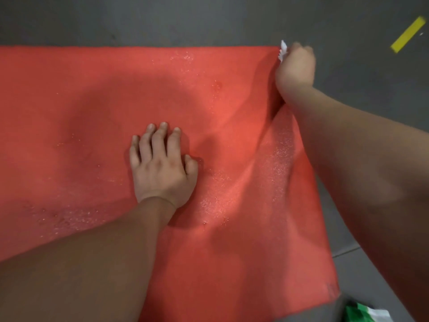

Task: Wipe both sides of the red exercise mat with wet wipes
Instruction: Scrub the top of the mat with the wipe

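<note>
right hand (296, 66) grips wipe (283, 51); yellow strip (408, 34), green packet (358, 312) off mat (92, 112)

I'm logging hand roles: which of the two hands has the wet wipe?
The right hand, at the far corner of the red mat, grips the white wipe; the left hand just presses on the mat, holding nothing.

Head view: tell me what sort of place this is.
Probably an indoor exercise space, perhaps a gym. The red exercise mat lies spread on a smooth dark grey floor marked with a strip of yellow tape; the right hand grips a wet wipe at its far corner.
</note>
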Available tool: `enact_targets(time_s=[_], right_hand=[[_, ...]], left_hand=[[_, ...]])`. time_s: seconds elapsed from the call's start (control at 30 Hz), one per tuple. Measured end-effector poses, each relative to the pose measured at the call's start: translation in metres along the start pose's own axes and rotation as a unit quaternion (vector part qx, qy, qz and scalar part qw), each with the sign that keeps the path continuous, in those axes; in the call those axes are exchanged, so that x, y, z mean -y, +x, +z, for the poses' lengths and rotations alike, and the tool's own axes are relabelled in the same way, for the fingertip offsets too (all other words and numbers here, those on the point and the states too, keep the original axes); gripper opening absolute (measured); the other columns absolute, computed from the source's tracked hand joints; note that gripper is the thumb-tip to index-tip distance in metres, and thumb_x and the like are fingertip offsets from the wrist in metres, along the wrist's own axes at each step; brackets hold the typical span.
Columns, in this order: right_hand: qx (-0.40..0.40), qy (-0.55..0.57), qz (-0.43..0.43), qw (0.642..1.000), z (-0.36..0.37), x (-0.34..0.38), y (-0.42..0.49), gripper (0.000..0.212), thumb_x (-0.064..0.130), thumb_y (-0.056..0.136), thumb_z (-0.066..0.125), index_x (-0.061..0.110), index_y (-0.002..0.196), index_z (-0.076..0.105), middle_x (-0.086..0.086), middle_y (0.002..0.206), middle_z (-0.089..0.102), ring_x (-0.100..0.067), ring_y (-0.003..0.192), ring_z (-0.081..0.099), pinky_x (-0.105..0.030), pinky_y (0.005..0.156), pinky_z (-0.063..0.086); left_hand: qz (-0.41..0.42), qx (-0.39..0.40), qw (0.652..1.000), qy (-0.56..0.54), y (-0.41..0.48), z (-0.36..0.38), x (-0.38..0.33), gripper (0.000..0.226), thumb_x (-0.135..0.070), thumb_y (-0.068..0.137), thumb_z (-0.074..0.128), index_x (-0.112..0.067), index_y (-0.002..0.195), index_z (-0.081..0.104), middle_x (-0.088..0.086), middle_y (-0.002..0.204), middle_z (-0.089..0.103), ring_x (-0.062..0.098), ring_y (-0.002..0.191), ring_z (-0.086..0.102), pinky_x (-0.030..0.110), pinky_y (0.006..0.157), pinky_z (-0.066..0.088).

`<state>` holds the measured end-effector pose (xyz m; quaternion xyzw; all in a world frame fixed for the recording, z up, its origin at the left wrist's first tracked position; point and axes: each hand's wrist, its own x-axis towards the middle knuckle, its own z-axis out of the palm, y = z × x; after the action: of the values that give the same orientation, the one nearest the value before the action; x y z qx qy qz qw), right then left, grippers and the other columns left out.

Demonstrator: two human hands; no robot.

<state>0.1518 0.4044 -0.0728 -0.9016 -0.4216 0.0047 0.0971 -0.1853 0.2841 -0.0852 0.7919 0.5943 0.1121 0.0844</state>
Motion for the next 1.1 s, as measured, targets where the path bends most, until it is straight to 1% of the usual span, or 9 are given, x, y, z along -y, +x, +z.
enact_targets(time_s=[0.2, 0.3, 0.4, 0.47, 0.57, 0.63, 0.77, 0.93, 1.1], right_hand=[[0.024, 0.057, -0.033, 0.998, 0.000, -0.010, -0.006, 0.034, 0.026, 0.102, 0.039, 0.007, 0.112, 0.065, -0.020, 0.125, 0.049, -0.037, 0.114, 0.052, -0.031, 0.101, 0.040], [0.046, 0.016, -0.063, 0.997, -0.006, -0.016, 0.004, 0.033, 0.028, 0.101, 0.043, 0.005, 0.105, 0.066, -0.024, 0.118, 0.054, -0.038, 0.108, 0.054, -0.032, 0.087, 0.043], [0.047, -0.007, -0.033, 0.998, -0.010, -0.004, 0.018, 0.034, 0.029, 0.102, 0.048, 0.001, 0.103, 0.066, -0.024, 0.116, 0.060, -0.037, 0.101, 0.059, -0.030, 0.069, 0.033], [0.032, 0.005, -0.015, 0.999, -0.006, 0.006, 0.016, 0.035, 0.028, 0.103, 0.046, 0.000, 0.105, 0.066, -0.024, 0.117, 0.061, -0.037, 0.104, 0.060, -0.032, 0.073, 0.038], [0.015, 0.012, -0.035, 0.999, -0.001, 0.008, 0.002, 0.036, 0.021, 0.099, 0.039, 0.000, 0.114, 0.064, -0.025, 0.122, 0.056, -0.040, 0.115, 0.053, -0.034, 0.099, 0.039], [0.025, 0.001, -0.048, 0.999, -0.002, 0.004, 0.003, 0.037, 0.024, 0.099, 0.037, 0.001, 0.112, 0.063, -0.025, 0.120, 0.058, -0.038, 0.114, 0.052, -0.033, 0.096, 0.039], [0.011, 0.014, 0.008, 1.000, -0.007, 0.023, 0.007, 0.034, 0.025, 0.098, 0.046, 0.001, 0.106, 0.069, -0.021, 0.115, 0.066, -0.035, 0.105, 0.063, -0.034, 0.084, 0.044], [0.021, 0.049, -0.111, 0.992, 0.003, 0.116, -0.048, 0.030, 0.007, 0.092, 0.046, 0.006, 0.109, 0.070, -0.015, 0.115, 0.067, -0.031, 0.108, 0.063, -0.035, 0.092, 0.044], [0.053, 0.041, -0.260, 0.963, 0.011, 0.165, -0.086, 0.029, 0.006, 0.094, 0.043, 0.008, 0.107, 0.068, -0.013, 0.112, 0.065, -0.032, 0.106, 0.061, -0.036, 0.090, 0.041]], left_hand=[[0.001, -0.003, 1.000, 0.000, 0.000, 0.000, 0.000, 0.060, -0.039, 0.086, 0.051, -0.014, 0.141, 0.054, 0.013, 0.151, 0.048, 0.035, 0.147, 0.034, 0.055, 0.123, 0.017], [0.002, -0.012, 1.000, -0.003, 0.000, 0.000, 0.001, 0.059, -0.038, 0.086, 0.052, -0.014, 0.140, 0.055, 0.013, 0.150, 0.049, 0.036, 0.146, 0.035, 0.055, 0.123, 0.017], [0.005, -0.023, 1.000, -0.004, 0.000, 0.001, 0.001, 0.058, -0.038, 0.086, 0.052, -0.014, 0.139, 0.057, 0.013, 0.149, 0.051, 0.036, 0.145, 0.037, 0.055, 0.123, 0.018], [0.007, -0.027, 1.000, -0.002, 0.000, 0.001, 0.002, 0.058, -0.037, 0.086, 0.053, -0.014, 0.139, 0.057, 0.013, 0.149, 0.051, 0.036, 0.145, 0.038, 0.055, 0.123, 0.018], [0.008, -0.030, 0.999, -0.004, -0.001, 0.001, 0.003, 0.059, -0.037, 0.085, 0.055, -0.014, 0.139, 0.057, 0.013, 0.148, 0.051, 0.036, 0.145, 0.038, 0.055, 0.122, 0.019], [0.010, -0.028, 1.000, -0.002, 0.000, 0.002, 0.003, 0.059, -0.037, 0.085, 0.055, -0.014, 0.139, 0.057, 0.012, 0.148, 0.051, 0.035, 0.145, 0.038, 0.055, 0.122, 0.019], [0.013, -0.031, 0.999, 0.004, 0.000, 0.003, 0.003, 0.059, -0.038, 0.085, 0.055, -0.014, 0.139, 0.057, 0.012, 0.148, 0.052, 0.035, 0.145, 0.038, 0.055, 0.122, 0.020], [0.006, -0.030, 1.000, -0.002, -0.001, 0.002, 0.002, 0.059, -0.038, 0.086, 0.052, -0.014, 0.139, 0.058, 0.012, 0.149, 0.051, 0.035, 0.145, 0.038, 0.055, 0.122, 0.019], [0.002, -0.028, 1.000, -0.008, -0.001, 0.001, 0.002, 0.059, -0.039, 0.086, 0.052, -0.014, 0.138, 0.059, 0.012, 0.149, 0.051, 0.034, 0.145, 0.038, 0.054, 0.123, 0.018]])
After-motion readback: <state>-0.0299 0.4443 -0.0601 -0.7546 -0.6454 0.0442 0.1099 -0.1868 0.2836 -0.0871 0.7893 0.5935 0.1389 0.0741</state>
